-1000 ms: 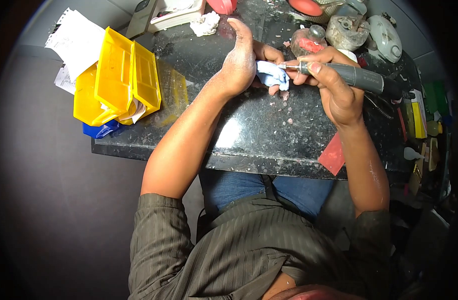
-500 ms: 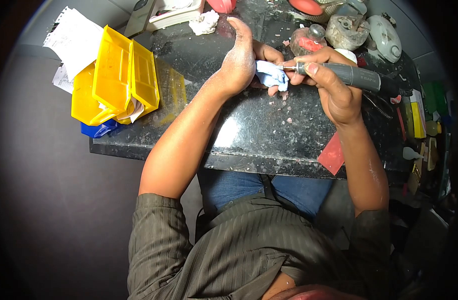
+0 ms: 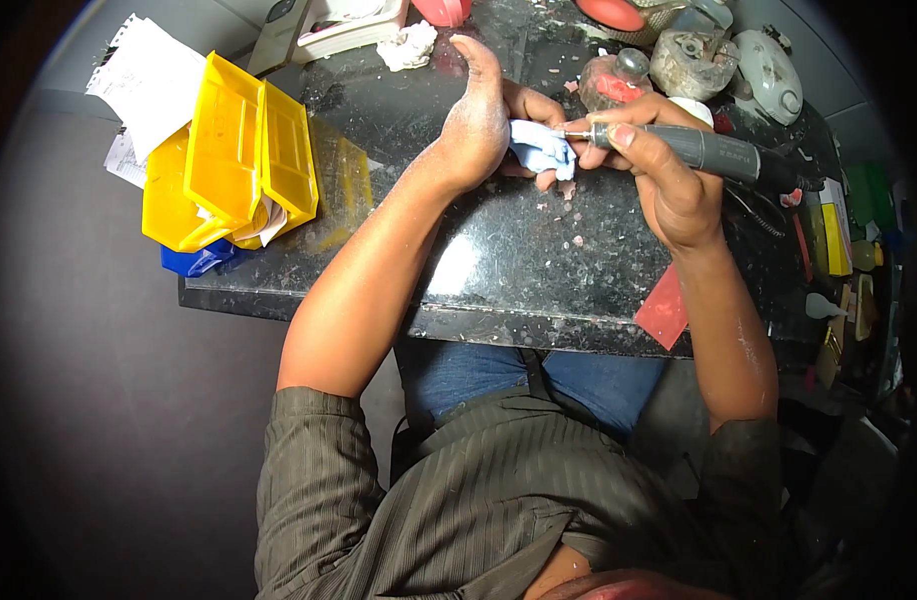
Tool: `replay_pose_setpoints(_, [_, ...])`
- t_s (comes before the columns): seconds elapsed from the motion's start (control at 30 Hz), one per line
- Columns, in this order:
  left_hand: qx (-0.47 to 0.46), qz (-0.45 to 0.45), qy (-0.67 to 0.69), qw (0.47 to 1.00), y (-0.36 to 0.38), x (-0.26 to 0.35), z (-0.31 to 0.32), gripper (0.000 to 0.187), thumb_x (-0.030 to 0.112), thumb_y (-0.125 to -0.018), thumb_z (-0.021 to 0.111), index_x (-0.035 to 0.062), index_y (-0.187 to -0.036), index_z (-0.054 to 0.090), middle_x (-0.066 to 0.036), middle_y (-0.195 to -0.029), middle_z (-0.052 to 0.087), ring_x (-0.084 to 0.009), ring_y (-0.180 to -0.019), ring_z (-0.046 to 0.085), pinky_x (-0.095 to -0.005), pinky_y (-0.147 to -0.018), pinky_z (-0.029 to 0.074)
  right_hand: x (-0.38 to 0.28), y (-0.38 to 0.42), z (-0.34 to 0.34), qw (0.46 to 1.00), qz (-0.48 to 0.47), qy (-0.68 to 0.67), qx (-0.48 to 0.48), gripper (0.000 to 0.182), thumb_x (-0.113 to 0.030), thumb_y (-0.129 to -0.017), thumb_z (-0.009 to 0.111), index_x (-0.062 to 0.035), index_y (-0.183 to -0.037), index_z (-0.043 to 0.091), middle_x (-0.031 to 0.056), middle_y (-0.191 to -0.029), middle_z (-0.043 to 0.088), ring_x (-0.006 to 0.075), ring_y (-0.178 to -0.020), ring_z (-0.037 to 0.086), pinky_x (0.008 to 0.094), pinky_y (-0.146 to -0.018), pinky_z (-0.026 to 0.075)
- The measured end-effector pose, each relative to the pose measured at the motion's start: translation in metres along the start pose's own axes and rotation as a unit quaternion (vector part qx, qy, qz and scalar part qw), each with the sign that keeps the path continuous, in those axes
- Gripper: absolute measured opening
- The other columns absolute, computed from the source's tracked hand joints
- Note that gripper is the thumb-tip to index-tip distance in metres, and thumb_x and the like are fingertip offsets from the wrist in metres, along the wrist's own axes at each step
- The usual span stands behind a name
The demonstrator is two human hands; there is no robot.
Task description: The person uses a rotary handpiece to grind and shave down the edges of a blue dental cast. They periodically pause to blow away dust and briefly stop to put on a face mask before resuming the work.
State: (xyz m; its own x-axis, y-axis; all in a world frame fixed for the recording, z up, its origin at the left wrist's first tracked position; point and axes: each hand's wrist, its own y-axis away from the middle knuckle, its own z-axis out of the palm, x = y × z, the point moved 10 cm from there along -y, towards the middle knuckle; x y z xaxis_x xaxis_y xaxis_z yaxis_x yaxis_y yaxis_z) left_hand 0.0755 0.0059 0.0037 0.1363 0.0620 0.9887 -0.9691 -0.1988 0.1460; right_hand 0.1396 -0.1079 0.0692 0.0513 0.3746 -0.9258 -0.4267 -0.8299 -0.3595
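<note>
The fingers of the left hand (image 3: 479,135) are curled around a pale-blue piece (image 3: 541,148), its thumb sticking up clear of it, while those of the right hand (image 3: 684,195) pinch a grey handpiece (image 3: 694,150) near its nose, the slim metal tip at or against the piece's right end; actual contact is too small to tell. The piece is held above the counter (image 3: 539,260), nearer the far edge than the near one. It looks light and rigid, like hard cast material, and probably brittle along its ragged right side; the whitish dust on the left hand suggests a slightly slippery surface, so the thicker body by the left palm seems the safest hold. The handpiece looks stiff and heavier, best held at its narrow front. Small pinkish crumbs (image 3: 568,190) lie below the piece. Just beyond the right hand, a glass jar (image 3: 611,85) and a stone-like pot (image 3: 696,65) crowd the far right corner and limit room that way; a coiled cord (image 3: 764,215) lies toward the right edge. A red sheet (image 3: 665,312) overlaps the near edge beside the right forearm, and yellow bins (image 3: 229,150) take up the left end.
</note>
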Motion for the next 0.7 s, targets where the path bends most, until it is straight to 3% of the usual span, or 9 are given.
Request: replay_pose_setpoints(0.7, [0.000, 0.007, 0.014, 1.000, -0.0011, 0.0000, 0.0007, 0.131, 0.098, -0.068, -0.012, -0.0028, -0.080, 0.070, -0.015, -0.066, 0.067, -0.0201, -0.051, 0.062, -0.0256, -0.041, 0.037, -0.0015, -0.0009, -0.0021, 0.999, -0.015, 0.031, -0.014, 0.019, -0.009, -0.095, 0.059, 0.0068, -0.097, 0.069, 0.0163, -0.086, 0.074, 0.0184, -0.079, 0.071, 0.0274, -0.076, 0.056])
